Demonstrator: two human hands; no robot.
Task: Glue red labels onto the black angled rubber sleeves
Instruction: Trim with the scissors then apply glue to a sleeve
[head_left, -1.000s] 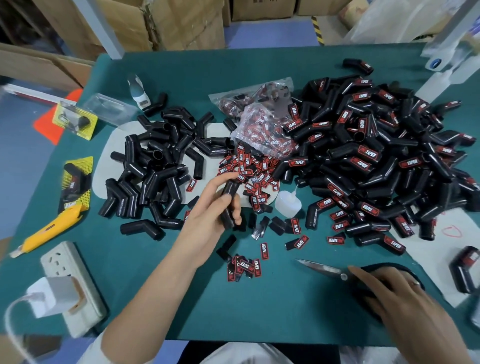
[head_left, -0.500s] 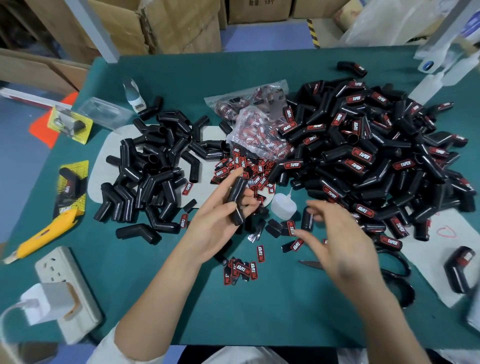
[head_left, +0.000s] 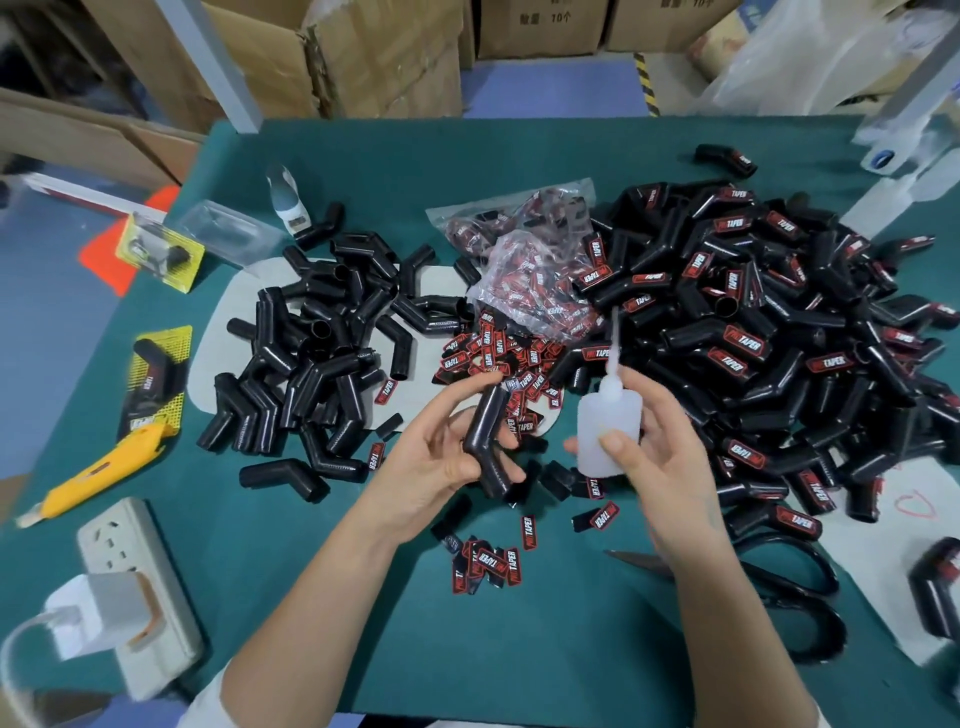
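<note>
The left hand (head_left: 441, 462) holds a bare sleeve (head_left: 485, 441) above the tabletop (head_left: 545, 649), fingers curled round it. The right hand (head_left: 660, 467) grips the glue bottle (head_left: 608, 431), nozzle up. Gluing seems next: tip the nozzle onto the sleeve, then pick a label (head_left: 527, 531).

A yellow utility knife (head_left: 98, 475) lies near a power strip (head_left: 137, 587).

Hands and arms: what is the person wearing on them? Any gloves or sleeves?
No gloves: both hands are bare, the left hand and the right hand. The forearms are bare too. Pale, whitish sleeve edges show only near the bottom of the picture. I cannot make out a ring or watch in this view.
</note>
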